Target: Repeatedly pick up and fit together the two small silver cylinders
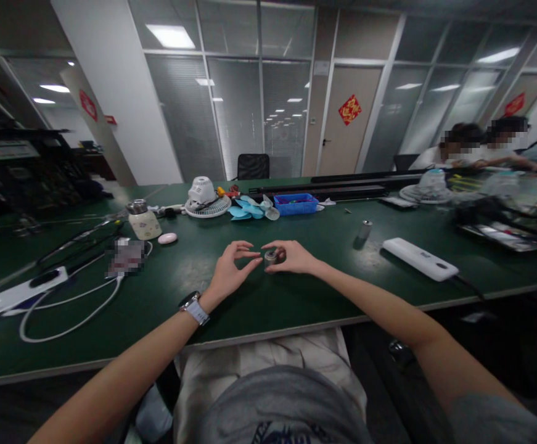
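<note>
A small silver metal cylinder (269, 259) is upright at the middle of the green table. My right hand (291, 257) curls around its right side, thumb in front and fingers behind, gripping it. Just left of the cylinder is my left hand (235, 264), its thumb and fingers spread apart and nothing between them. Its fingertips come close to the cylinder; contact cannot be made out. Another silver cylinder (365, 230) stands farther right on the table. The kind of both cylinders is too small to tell.
A white power strip (420, 259) lies at right. Beyond my hands are a white fan part (202, 192), blue fan blades (250, 208) and a blue tray (296, 205). A cream bottle (144, 223), pink case (167, 238) and white cable (71, 339) are at left. People sit at far right.
</note>
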Action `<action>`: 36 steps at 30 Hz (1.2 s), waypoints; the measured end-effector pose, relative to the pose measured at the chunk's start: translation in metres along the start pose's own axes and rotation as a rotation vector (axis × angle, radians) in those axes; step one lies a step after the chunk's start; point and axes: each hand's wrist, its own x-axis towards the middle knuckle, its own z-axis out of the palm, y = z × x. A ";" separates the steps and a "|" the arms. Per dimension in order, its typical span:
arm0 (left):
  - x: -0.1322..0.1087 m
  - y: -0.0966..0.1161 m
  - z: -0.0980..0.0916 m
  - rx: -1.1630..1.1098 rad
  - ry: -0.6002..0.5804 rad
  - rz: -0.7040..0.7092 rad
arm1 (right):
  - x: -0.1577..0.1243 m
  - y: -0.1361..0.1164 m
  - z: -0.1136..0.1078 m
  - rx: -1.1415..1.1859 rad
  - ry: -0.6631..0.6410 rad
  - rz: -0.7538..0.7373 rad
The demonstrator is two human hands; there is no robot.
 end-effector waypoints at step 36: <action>0.004 -0.025 -0.004 0.093 -0.214 -0.189 | -0.074 0.118 -0.194 -0.522 0.168 0.975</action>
